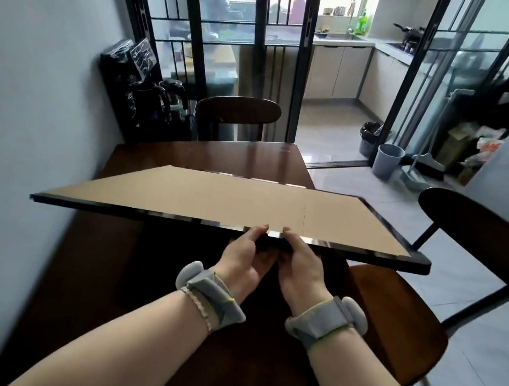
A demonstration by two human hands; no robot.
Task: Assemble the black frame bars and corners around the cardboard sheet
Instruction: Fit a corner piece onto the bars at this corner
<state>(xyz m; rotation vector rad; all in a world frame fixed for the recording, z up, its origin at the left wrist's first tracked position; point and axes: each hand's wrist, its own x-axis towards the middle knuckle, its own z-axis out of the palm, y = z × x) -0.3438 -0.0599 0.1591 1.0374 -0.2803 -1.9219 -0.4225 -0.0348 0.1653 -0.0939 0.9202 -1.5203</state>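
A large tan cardboard sheet (212, 198) is held flat above the dark wooden table (218, 157). A glossy black frame bar (144, 214) runs along its near edge, and another black bar (384, 223) lines its right edge, meeting at a rounded black corner (422, 267). A thin black bar shows along the far edge. My left hand (246, 252) and my right hand (301, 259) grip the near bar side by side at its middle, thumbs on top and fingers curled underneath.
The grey wall is close on the left. A wooden chair (237, 114) stands at the table's far end and another chair (472, 232) at the right, under the sheet's right corner. Bins and a broom stand by the sliding glass doors beyond.
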